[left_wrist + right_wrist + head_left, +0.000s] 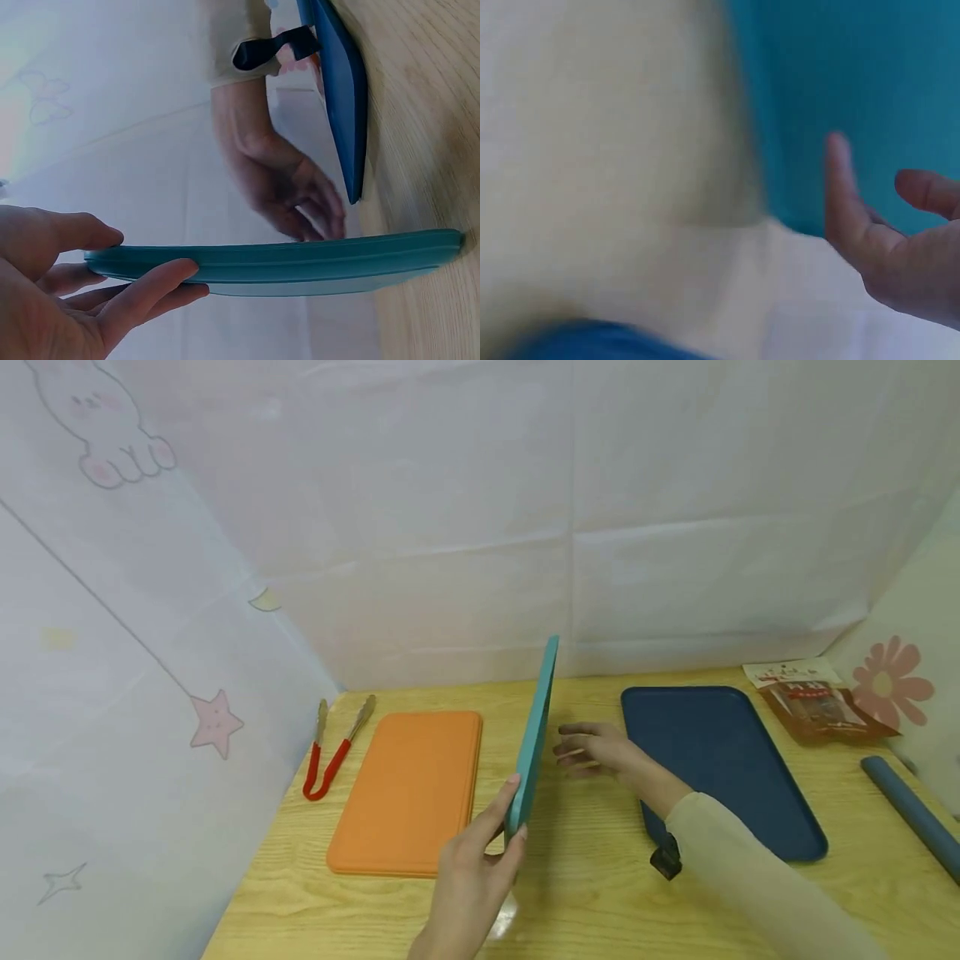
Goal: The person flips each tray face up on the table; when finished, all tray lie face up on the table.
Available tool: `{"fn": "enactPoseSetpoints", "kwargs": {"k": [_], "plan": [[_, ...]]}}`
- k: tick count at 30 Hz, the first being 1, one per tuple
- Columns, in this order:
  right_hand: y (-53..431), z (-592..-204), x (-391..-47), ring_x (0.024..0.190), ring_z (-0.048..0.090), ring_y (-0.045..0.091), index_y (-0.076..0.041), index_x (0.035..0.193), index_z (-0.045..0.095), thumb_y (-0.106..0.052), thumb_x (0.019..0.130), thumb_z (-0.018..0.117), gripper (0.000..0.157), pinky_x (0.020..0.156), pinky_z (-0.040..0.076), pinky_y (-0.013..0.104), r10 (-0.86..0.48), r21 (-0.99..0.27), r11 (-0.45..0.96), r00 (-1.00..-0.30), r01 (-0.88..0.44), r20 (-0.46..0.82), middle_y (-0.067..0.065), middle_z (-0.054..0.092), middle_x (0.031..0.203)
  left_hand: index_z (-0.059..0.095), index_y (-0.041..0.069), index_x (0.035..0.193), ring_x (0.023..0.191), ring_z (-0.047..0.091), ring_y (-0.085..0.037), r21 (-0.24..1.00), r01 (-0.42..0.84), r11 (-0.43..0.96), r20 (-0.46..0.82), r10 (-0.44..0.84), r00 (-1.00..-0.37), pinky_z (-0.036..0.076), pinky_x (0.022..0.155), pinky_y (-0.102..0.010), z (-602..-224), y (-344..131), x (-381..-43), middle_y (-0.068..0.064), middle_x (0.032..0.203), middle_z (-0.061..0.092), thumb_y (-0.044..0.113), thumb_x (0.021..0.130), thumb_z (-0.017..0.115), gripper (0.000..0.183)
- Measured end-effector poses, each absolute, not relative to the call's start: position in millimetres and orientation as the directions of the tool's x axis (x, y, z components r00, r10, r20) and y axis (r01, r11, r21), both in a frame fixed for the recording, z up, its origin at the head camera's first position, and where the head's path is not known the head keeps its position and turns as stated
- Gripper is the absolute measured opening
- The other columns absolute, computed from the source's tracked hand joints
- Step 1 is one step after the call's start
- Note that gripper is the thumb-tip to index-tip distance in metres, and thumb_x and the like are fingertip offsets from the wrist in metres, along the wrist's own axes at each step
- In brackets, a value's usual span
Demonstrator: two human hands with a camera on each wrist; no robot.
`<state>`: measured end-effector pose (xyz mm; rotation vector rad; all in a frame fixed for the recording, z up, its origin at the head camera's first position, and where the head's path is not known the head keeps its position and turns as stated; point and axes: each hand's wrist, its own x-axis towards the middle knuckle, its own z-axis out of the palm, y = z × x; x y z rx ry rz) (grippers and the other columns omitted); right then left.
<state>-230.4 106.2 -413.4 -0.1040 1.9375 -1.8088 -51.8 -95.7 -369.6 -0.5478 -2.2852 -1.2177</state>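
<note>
My left hand (pixel 476 864) grips the near edge of a teal tray (pixel 534 735), thumb on one side and fingers on the other. The tray stands steeply on edge, its lower side close over the wooden table in the left wrist view. To the right of it is my right hand (pixel 600 750), fingers loosely spread and holding nothing. In the right wrist view those fingers (pixel 844 187) overlap the flat teal face. An orange tray (pixel 408 789) lies to the left, apparently face down. Beneath my right forearm lies a dark blue tray (pixel 705 735) with a raised rim.
Red-handled tongs (pixel 330 768) lie at the left, beside the orange tray. A brown food packet (pixel 817 706) is at the back right, with a grey-blue rod (pixel 915 814) nearer the right edge. A pale patterned curtain (pixel 450 527) closes off the table's back and sides.
</note>
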Motion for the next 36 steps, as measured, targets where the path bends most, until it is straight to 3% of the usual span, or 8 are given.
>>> {"fn": "enactPoseSetpoints", "kwargs": {"k": [4,10,17,24,30,33,36], "plan": [[107.1,-440.1,-226.7,0.115,0.058,0.037,0.005,0.148,0.029,-0.015,0.098,0.052,0.058,0.089,0.052,0.046,-0.384,-0.920,0.199,-0.837,0.338,-0.391,0.027,0.048,0.137,0.050,0.010,0.141,0.086,0.068,-0.036,0.688,0.517,0.509,0.558,0.084,-0.826,0.050,0.058,-0.011,-369.5,-101.3,-52.1,-0.031,0.116,0.061,-0.011,0.082,0.068,0.066],[103.7,-448.5,-219.4,0.120,0.052,0.040,0.008,0.147,0.027,-0.013,0.100,0.050,0.057,0.090,0.052,0.046,-0.398,-0.921,0.192,-0.832,0.338,-0.388,0.029,0.041,0.142,0.050,0.009,0.142,0.091,0.068,-0.034,0.776,0.454,0.437,0.508,-0.007,-0.861,0.054,0.062,-0.019,-369.8,-107.2,-53.1,-0.028,0.125,0.057,-0.011,0.082,0.069,0.065],[103.2,-452.3,-215.8,0.124,0.049,0.042,0.012,0.148,0.015,-0.004,0.097,0.055,0.067,0.096,0.048,0.046,-0.440,-0.937,0.168,-0.827,0.306,-0.349,0.034,0.032,0.145,0.046,0.018,0.145,0.084,0.072,-0.023,0.932,0.254,0.259,0.298,-0.148,-0.943,0.057,0.057,-0.027,-368.0,-114.9,-53.4,-0.023,0.129,0.057,-0.001,0.089,0.066,0.063],[104.8,-460.8,-215.6,0.101,0.065,0.036,0.013,0.142,0.032,0.003,0.090,0.062,0.061,0.079,0.057,0.041,-0.353,-0.918,0.177,-0.848,0.354,-0.395,0.034,0.047,0.132,0.043,0.024,0.145,0.089,0.071,-0.019,0.971,0.183,0.154,0.213,-0.205,-0.955,0.058,0.058,-0.031,-368.2,-116.8,-51.2,-0.021,0.138,0.049,0.005,0.092,0.065,0.060],[112.8,-464.2,-220.4,0.089,0.068,0.031,0.008,0.142,0.036,0.007,0.089,0.061,0.059,0.068,0.059,0.040,-0.307,-0.906,0.217,-0.856,0.362,-0.416,0.030,0.057,0.118,0.045,0.012,0.144,0.089,0.071,-0.023,0.976,0.182,0.122,0.200,-0.160,-0.967,0.058,0.059,-0.033,-371.3,-122.2,-58.2,-0.020,0.138,0.050,0.021,0.100,0.055,0.046],[118.3,-461.7,-222.8,0.086,0.068,0.027,0.005,0.143,0.037,0.006,0.090,0.059,0.057,0.064,0.059,0.038,-0.300,-0.899,0.254,-0.855,0.356,-0.423,0.028,0.057,0.117,0.053,0.005,0.137,0.087,0.071,-0.027,0.987,0.152,0.048,0.156,-0.098,-0.983,0.058,0.059,-0.037,-372.5,-133.5,-77.8,-0.017,0.134,0.055,0.028,0.103,0.048,0.041],[122.8,-459.2,-225.6,0.084,0.069,0.027,0.004,0.144,0.036,0.007,0.091,0.058,0.057,0.062,0.059,0.038,-0.312,-0.892,0.271,-0.844,0.362,-0.437,0.028,0.058,0.117,0.056,0.004,0.134,0.085,0.071,-0.029,0.998,0.064,-0.007,0.064,-0.055,-0.996,0.059,0.061,-0.039,-376.7,-148.9,-103.9,-0.019,0.126,0.061,0.028,0.101,0.051,0.041]]}}
